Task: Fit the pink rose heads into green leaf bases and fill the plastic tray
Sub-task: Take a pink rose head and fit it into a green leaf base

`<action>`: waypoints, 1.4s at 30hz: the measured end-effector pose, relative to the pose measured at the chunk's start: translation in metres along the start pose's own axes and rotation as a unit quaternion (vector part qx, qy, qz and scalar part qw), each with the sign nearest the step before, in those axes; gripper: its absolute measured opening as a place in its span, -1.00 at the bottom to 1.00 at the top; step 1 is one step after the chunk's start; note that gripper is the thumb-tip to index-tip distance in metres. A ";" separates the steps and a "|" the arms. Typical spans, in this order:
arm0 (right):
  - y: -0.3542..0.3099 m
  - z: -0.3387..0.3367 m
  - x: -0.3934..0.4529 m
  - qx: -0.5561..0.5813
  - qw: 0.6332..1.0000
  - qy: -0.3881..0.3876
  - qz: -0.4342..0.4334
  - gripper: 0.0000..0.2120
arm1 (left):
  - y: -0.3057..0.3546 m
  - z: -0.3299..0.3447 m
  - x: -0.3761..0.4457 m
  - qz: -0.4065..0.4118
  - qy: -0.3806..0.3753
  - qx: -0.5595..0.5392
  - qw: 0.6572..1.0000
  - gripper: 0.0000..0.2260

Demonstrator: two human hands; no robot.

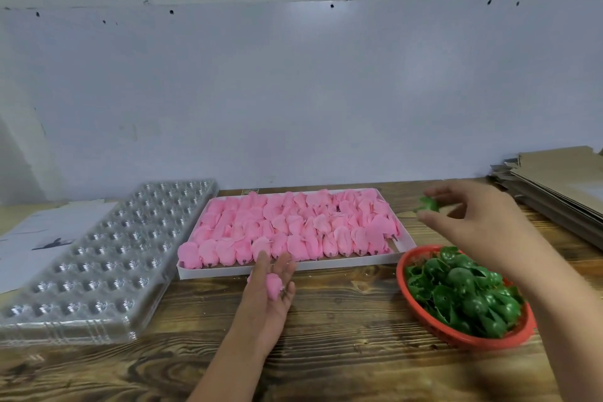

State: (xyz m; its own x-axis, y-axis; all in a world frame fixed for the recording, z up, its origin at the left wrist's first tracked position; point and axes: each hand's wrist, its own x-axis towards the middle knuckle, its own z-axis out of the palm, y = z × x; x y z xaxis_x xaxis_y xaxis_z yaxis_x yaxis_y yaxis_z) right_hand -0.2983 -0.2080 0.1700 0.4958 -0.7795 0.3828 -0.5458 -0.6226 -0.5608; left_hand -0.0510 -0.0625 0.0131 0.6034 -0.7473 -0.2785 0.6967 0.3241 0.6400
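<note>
Pale wall (pixel 293 91) (perhaps papered), wooden table (pixel 342 336), stacked cardboard (pixel 561 186)

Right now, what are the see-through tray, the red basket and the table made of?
The see-through tray looks like thin clear plastic: glossy, with light glinting off its rows of moulded cups. The red basket holding the green leaf bases seems to be plastic too, with a smooth bright rim. The table looks like wood, showing dark grain lines and knots, though it could be a printed surface.
</note>
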 end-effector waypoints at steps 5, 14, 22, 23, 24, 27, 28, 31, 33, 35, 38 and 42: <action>-0.036 0.066 -0.032 0.458 0.878 -0.127 0.051 -0.64 | 0.001 0.000 0.000 0.014 -0.008 0.002 1.000 -0.53; -0.031 0.178 -0.058 0.692 0.623 -0.244 0.272 -0.70 | 0.002 0.002 0.001 0.038 -0.001 0.020 0.999 -0.60; -0.024 0.189 -0.057 0.687 0.632 -0.250 0.257 -0.57 | 0.000 0.001 0.002 0.058 -0.019 0.039 0.997 -0.52; -0.024 0.190 -0.058 0.682 0.638 -0.253 0.252 -0.58 | 0.000 0.000 0.002 0.057 -0.023 0.041 0.997 -0.54; -0.024 0.190 -0.059 0.677 0.645 -0.255 0.248 -0.60 | 0.000 0.000 0.002 0.055 -0.027 0.042 0.997 -0.56; -0.025 0.193 -0.061 0.658 0.671 -0.249 0.236 -0.58 | 0.000 0.000 0.002 0.055 -0.032 0.054 0.997 -0.58; -0.025 0.193 -0.061 0.651 0.681 -0.246 0.230 -0.58 | 0.000 0.001 0.002 0.057 -0.032 0.059 0.996 -0.56; -0.028 0.194 -0.063 0.632 0.707 -0.236 0.213 -0.56 | -0.003 0.001 0.002 0.060 -0.036 0.072 0.995 -0.51; -0.029 0.195 -0.064 0.622 0.720 -0.229 0.206 -0.57 | -0.004 0.001 0.003 0.060 -0.034 0.084 0.994 -0.48; -0.030 0.198 -0.065 0.611 0.733 -0.223 0.200 -0.63 | -0.006 0.001 0.003 0.061 -0.033 0.092 0.993 -0.46; -0.032 0.201 -0.066 0.578 0.767 -0.204 0.188 -0.72 | -0.008 0.001 0.004 0.059 -0.038 0.082 0.994 -0.43; -0.036 0.203 -0.068 0.541 0.806 -0.174 0.164 -0.73 | -0.007 0.002 0.002 0.057 -0.039 0.085 0.994 -0.40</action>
State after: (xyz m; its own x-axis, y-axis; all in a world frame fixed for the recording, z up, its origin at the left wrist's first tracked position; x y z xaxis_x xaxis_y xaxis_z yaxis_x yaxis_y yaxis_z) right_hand -0.1749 -0.1185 0.0154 0.7076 -0.7056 -0.0393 0.1299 0.1845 -0.9742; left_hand -0.0556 -0.0680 0.0093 0.6385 -0.7559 -0.1450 0.5456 0.3116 0.7780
